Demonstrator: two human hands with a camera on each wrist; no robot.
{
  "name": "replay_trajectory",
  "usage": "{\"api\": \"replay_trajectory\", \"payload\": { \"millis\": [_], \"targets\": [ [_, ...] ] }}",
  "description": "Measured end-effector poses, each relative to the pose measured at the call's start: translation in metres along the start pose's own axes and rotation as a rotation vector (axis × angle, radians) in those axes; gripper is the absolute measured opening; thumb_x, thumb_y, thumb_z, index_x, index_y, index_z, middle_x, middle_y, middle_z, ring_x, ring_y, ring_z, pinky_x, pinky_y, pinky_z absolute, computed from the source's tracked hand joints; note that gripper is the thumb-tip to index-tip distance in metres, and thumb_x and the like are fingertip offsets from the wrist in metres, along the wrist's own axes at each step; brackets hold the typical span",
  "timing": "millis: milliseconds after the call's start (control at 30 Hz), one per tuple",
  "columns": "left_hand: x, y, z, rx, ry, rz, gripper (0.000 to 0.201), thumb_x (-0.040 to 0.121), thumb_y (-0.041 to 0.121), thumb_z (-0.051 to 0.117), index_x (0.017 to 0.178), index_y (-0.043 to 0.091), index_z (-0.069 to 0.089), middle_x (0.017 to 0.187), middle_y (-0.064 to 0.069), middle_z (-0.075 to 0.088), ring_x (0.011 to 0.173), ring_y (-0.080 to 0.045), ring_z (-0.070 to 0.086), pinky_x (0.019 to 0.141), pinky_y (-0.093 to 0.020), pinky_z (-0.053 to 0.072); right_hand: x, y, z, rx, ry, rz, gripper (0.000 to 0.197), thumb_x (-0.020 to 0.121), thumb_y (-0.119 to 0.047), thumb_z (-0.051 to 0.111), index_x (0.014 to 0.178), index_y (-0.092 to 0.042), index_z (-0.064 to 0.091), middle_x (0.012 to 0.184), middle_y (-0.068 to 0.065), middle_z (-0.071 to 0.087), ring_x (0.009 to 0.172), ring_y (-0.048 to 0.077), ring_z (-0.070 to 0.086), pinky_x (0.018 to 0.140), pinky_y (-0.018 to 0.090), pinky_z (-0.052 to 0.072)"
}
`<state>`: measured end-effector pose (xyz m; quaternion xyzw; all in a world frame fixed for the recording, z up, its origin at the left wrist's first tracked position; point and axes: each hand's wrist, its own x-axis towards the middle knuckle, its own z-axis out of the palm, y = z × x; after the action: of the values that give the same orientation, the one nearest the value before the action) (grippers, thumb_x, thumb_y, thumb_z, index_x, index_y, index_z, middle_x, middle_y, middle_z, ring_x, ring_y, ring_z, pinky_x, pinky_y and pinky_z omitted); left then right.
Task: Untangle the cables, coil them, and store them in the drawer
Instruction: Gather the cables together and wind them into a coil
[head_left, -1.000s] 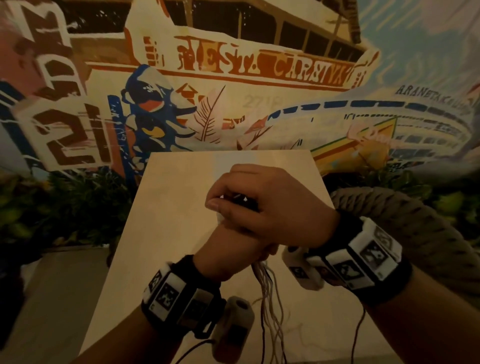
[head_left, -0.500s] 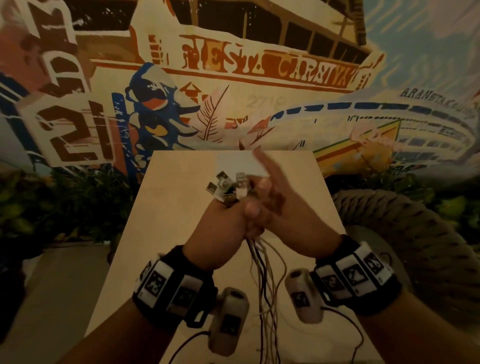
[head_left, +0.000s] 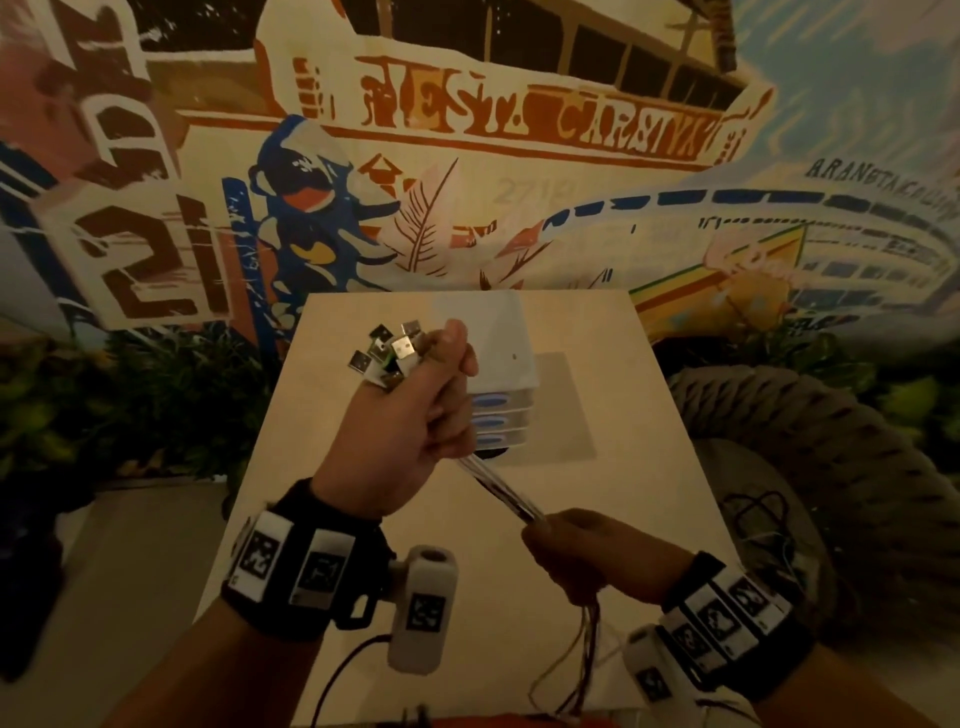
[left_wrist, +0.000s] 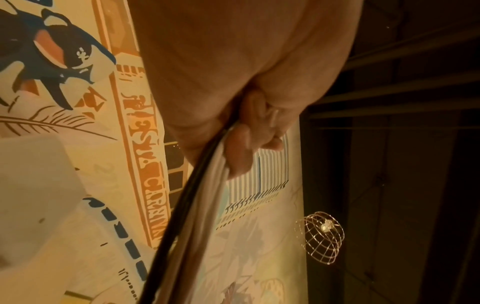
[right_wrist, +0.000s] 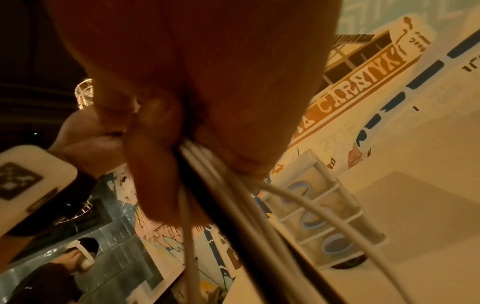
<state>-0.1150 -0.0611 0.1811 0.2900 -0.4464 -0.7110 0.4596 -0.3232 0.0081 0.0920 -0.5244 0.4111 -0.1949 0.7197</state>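
Note:
Above the table, my left hand (head_left: 415, 415) grips a bundle of several cables just under their plugs; the USB plugs (head_left: 389, 353) stick out above the fist. The cable bundle (head_left: 498, 486) runs taut down and right into my right hand (head_left: 576, 551), which is closed around it lower down. Loose cable ends (head_left: 587, 654) hang below the right hand. The left wrist view shows black and white cables (left_wrist: 192, 205) leaving my fist (left_wrist: 246, 131). In the right wrist view my fingers (right_wrist: 155, 164) clamp the cables (right_wrist: 233, 195). A small white drawer unit (head_left: 498, 374) with blue handles stands behind my left hand.
The light wooden table (head_left: 363, 519) reaches back to a painted mural wall (head_left: 519, 156). A thick rope-wrapped seat (head_left: 805, 441) sits right of the table with dark cables (head_left: 763, 514) lying on it. Plants (head_left: 104, 405) line the floor on the left.
My right hand has let go near the plugs and slid down the bundle toward me, pulling the cables straight. The left hand has kept hold under the plugs and risen a little.

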Motion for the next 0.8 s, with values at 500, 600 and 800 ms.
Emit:
{"api": "replay_trajectory", "payload": {
  "millis": [500,600,800],
  "targets": [
    [-0.002,0.013,0.006,0.16,-0.109,0.051,0.042,0.105,0.032,0.048,0.066,0.015,0.049,0.053,-0.003,0.018,0.042,-0.015,0.019,0.048,-0.03,0.024,0.025,-0.054,0.008,-0.223,0.056,-0.121,0.042,0.097,-0.05,0.054,0.069,-0.018,0.05,0.059,0.001,0.042,0.048,0.016,0.042,0.056,0.034,0.043],
    [-0.006,0.016,-0.018,0.352,-0.015,0.087,0.034,0.099,0.034,0.054,0.08,0.009,0.065,0.046,-0.008,0.042,0.038,-0.017,0.035,0.048,-0.028,0.038,0.012,-0.035,-0.002,-0.018,0.063,-0.062,0.04,0.094,-0.055,0.05,0.071,-0.023,0.051,0.056,-0.005,0.032,0.045,0.011,0.029,0.047,0.026,0.028],
    [-0.005,-0.002,-0.037,0.739,-0.054,0.121,0.022,0.102,0.015,0.055,0.116,0.015,0.072,0.108,-0.006,0.076,0.089,-0.025,0.075,0.078,-0.04,0.06,0.011,-0.048,-0.016,-0.107,0.13,0.026,0.049,0.102,-0.054,0.04,0.067,-0.02,0.041,0.056,-0.002,0.033,0.048,0.016,0.027,0.051,0.03,0.027]
  ]
}}
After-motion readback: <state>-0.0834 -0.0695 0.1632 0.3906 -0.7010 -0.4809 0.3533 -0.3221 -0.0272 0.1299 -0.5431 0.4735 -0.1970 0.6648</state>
